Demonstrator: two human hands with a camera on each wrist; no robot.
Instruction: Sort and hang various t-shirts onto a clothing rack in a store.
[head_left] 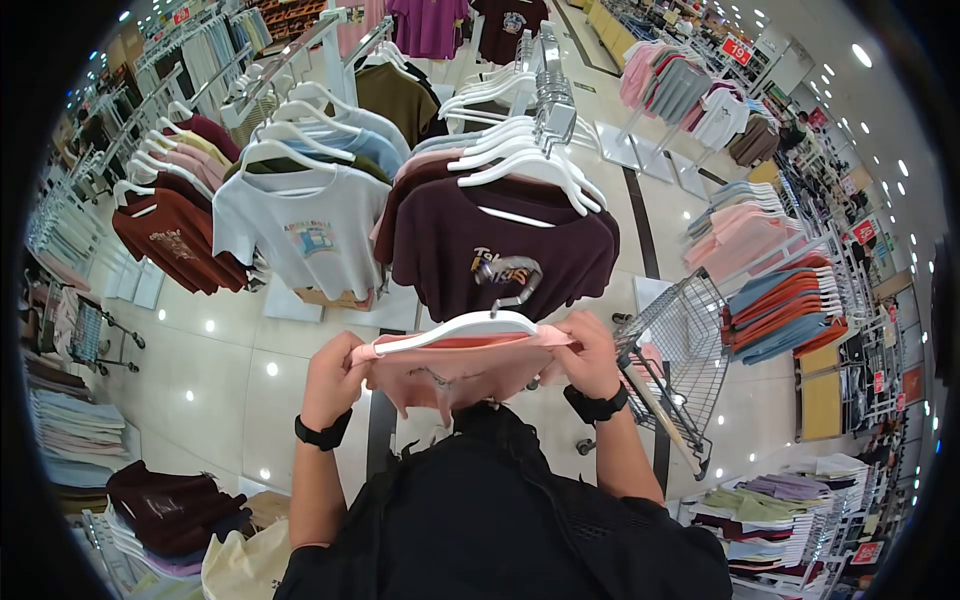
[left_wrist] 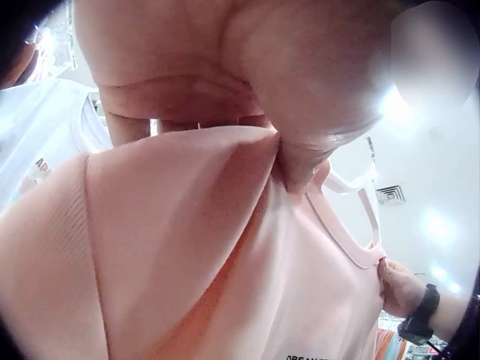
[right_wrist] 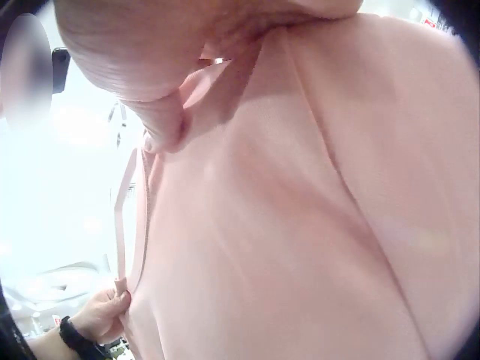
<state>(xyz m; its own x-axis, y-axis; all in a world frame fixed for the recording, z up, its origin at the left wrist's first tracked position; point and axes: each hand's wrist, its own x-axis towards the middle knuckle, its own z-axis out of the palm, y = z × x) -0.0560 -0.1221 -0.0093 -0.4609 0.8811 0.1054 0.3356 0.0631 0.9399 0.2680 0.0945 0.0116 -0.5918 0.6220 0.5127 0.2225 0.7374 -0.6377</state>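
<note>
A pink T-shirt (head_left: 455, 378) on a white hanger (head_left: 470, 326) is held up in front of the person's chest. My left hand (head_left: 335, 378) grips its left shoulder, thumb and fingers pinching the cloth over the hanger's end. At the opposite shoulder my right hand (head_left: 590, 355) pinches the fabric the same way. The hanger's metal hook (head_left: 515, 280) points up and away. In the left wrist view the shirt's sleeve and front (left_wrist: 187, 225) hang below the hand, with small dark print at the lower edge. Smooth pink cloth (right_wrist: 247, 225) fills the right wrist view.
Straight ahead a rack carries a dark maroon T-shirt (head_left: 505, 245) and several white hangers. A pale blue T-shirt (head_left: 305, 225) hangs left of it. A wire shopping cart (head_left: 680, 350) stands at the right. Folded clothes (head_left: 175, 510) are stacked at the lower left.
</note>
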